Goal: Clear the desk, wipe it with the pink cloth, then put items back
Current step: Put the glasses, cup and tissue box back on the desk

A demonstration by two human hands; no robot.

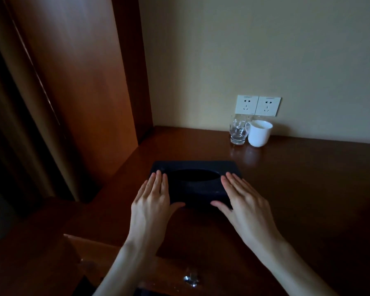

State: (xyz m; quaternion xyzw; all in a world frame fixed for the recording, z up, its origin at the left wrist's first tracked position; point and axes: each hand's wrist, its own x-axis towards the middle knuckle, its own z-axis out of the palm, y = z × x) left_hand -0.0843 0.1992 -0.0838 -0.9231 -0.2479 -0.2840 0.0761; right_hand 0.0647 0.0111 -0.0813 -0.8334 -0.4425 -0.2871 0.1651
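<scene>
A dark tissue box point(199, 190) with an oval opening on top sits on the brown wooden desk point(308, 189), near its left side. My left hand point(152, 199) lies flat on the box's left end, fingers straight, thumb against the front face. My right hand point(241, 199) lies flat on the right end the same way. A clear glass point(238, 132) and a white mug point(259, 133) stand side by side at the back by the wall. No pink cloth is in view.
A double wall socket point(257, 105) is just above the glass and mug. A tall wooden panel point(79, 82) rises at the desk's left edge. A drawer front with a shiny metal knob point(191, 280) is below the desk's near edge.
</scene>
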